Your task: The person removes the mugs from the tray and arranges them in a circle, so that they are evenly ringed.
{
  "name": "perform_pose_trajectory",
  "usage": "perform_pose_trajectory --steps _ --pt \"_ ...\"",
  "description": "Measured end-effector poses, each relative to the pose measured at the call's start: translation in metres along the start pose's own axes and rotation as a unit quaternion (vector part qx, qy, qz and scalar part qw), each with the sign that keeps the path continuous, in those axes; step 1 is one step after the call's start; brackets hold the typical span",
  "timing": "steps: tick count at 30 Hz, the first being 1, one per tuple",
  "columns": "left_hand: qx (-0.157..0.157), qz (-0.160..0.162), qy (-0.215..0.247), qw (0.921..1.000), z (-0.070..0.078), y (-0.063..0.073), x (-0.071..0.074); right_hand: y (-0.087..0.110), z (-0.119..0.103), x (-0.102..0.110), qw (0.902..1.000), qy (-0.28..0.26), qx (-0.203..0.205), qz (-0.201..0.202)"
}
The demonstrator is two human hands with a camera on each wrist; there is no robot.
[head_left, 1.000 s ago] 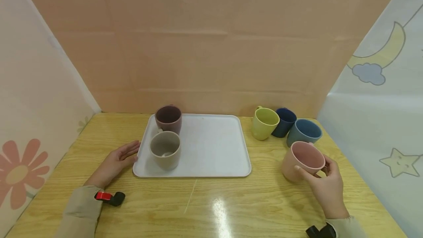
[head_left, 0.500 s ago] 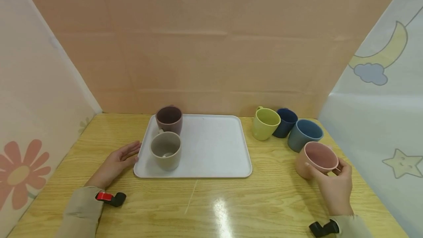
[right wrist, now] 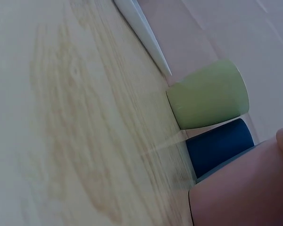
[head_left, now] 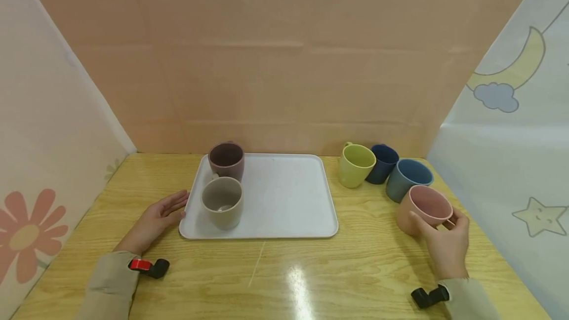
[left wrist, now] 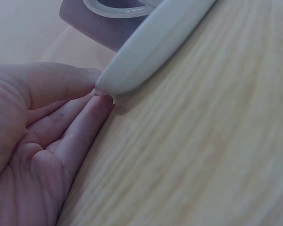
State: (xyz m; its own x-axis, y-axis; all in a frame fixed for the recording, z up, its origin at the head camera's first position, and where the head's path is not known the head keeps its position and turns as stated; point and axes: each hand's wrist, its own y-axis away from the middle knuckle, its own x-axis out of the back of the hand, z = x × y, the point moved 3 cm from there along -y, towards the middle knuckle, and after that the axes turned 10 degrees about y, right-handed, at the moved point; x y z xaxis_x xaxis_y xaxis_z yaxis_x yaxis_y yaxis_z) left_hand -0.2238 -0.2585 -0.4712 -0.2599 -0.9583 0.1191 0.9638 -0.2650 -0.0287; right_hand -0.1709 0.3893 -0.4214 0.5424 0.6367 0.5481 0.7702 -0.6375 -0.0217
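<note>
My right hand (head_left: 446, 243) grips a pink mug (head_left: 406, 216) from its right side, the thumb across its near wall and the other fingers near the handle. It is upright to slightly tilted, just in front of a blue mug (head_left: 397, 185); I cannot tell whether its base touches the table. My left hand (head_left: 153, 221) lies by the left edge of a white tray (head_left: 289, 196), with fairly straight fingers and thumb touching the tray's rim (left wrist: 132, 66). On the tray's left side stand a purple mug (head_left: 235, 164) and, nearer me, a grey-beige mug (head_left: 228, 216).
A yellow-green mug (head_left: 353, 172) and a navy mug (head_left: 380, 172) stand at the back right beside the blue one. The wooden table (head_left: 311, 275) is bordered by an orange-brown back wall (head_left: 284, 63) and printed side walls. Each wrist carries a small black camera.
My right hand has carried the pink mug to the right, then very slightly back toward the blue mug. The left hand, the tray and the other mugs stay in place.
</note>
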Motion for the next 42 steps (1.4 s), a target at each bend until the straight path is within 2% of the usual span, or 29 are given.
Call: perform_pose_trajectory --steps 5,11,13,15,17,18,20,22,24,26,29,31,32,36,42 --pt "-0.002 0.002 -0.008 1.0000 0.000 -0.001 0.001 0.000 0.001 -0.001 0.9997 -0.016 0.018 0.002" --pt "0.002 0.003 -0.008 1.0000 0.000 0.000 0.000 0.001 -0.001 -0.001 0.9992 0.006 0.037 0.011" --pt "0.004 0.002 -0.005 1.0000 0.001 0.001 -0.001 0.004 -0.004 0.002 0.9979 0.016 0.056 0.026" --pt "0.005 0.001 -0.002 1.0000 0.001 0.001 -0.001 0.008 -0.009 0.005 0.9936 0.021 0.095 0.057" --pt "0.004 0.001 -0.003 1.0000 0.001 0.001 -0.001 0.012 -0.017 0.008 0.9832 0.022 0.153 0.097" --pt "0.004 0.002 -0.004 1.0000 0.001 0.001 -0.001 0.015 -0.022 0.009 0.9742 0.022 0.190 0.119" --pt "0.002 0.002 -0.006 1.0000 0.001 0.001 0.000 0.020 -0.033 0.011 0.9495 0.019 0.268 0.162" --pt "0.002 0.002 -0.007 1.0000 0.001 0.000 0.001 0.027 -0.044 0.009 0.9242 0.010 0.334 0.184" --pt "0.002 0.002 -0.008 1.0000 0.000 0.000 0.001 0.034 -0.054 0.004 0.9076 -0.005 0.376 0.188" --pt "0.003 0.001 -0.008 1.0000 0.000 0.000 0.001 0.041 -0.063 -0.004 0.8966 -0.021 0.407 0.174" --pt "0.006 0.002 -0.009 0.9999 0.000 0.000 0.001 0.054 -0.075 -0.021 0.8883 -0.037 0.439 0.131" --pt "0.008 0.002 -0.010 0.9999 0.000 0.000 0.002 0.062 -0.084 -0.034 0.8768 -0.038 0.468 0.102" --pt "0.009 0.002 -0.010 0.9999 0.000 0.000 0.002 0.067 -0.088 -0.040 0.8743 -0.036 0.477 0.084" --pt "0.013 0.003 -0.011 0.9999 0.000 0.001 0.002 0.085 -0.103 -0.069 0.8653 -0.042 0.499 0.006" --pt "0.018 0.004 -0.009 0.9998 0.001 0.002 0.002 0.111 -0.124 -0.111 0.8541 -0.076 0.505 -0.098"
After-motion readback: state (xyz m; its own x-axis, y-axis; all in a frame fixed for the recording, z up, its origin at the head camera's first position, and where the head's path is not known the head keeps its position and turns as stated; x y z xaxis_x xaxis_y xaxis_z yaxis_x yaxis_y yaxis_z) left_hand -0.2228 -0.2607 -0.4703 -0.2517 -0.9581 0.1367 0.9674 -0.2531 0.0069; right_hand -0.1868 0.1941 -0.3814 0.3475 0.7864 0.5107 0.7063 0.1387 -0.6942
